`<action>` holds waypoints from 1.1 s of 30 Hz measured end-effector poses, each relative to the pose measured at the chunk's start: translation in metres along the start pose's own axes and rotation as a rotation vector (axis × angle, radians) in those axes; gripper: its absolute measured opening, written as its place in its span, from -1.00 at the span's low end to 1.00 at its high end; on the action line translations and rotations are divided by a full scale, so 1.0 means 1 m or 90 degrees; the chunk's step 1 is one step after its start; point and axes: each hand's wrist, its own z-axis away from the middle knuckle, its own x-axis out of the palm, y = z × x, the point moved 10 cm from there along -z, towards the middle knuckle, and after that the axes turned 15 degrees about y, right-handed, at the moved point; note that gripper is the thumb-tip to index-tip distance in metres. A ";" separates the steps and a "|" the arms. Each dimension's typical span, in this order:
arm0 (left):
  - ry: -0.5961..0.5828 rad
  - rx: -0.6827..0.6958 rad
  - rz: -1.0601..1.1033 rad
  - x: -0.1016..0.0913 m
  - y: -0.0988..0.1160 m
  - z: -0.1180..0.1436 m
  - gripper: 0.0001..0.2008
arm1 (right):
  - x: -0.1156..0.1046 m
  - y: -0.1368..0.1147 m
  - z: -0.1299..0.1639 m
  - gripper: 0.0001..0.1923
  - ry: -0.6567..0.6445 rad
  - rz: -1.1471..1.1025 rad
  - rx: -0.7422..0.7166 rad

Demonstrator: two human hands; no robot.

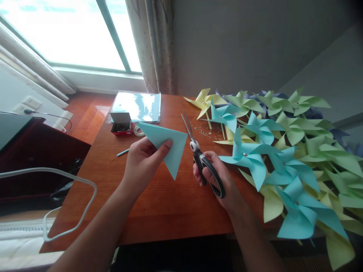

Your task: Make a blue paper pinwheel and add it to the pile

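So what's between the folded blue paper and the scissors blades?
Nothing: in the head view only bare wooden table shows between the folded blue paper and the scissors.

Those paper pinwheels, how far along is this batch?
Done: a big heap of finished pinwheels in blue, green and yellow covers the right of the table. In hand: the left hand holds a folded blue paper triangle, uncut, and the right hand grips scissors just beside it. Left: this piece isn't shaped or pinned; a small box sits behind.
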 end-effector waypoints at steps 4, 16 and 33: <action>0.001 -0.018 0.027 -0.003 -0.003 -0.001 -0.78 | 0.006 0.003 0.003 -0.52 -0.030 -0.018 0.013; -0.001 -0.031 0.040 -0.005 -0.006 -0.003 -0.78 | 0.004 0.006 0.003 -0.53 -0.017 -0.008 0.013; -0.012 -0.034 0.020 -0.003 -0.008 -0.003 -0.75 | 0.003 0.008 0.004 -0.57 -0.021 -0.017 0.001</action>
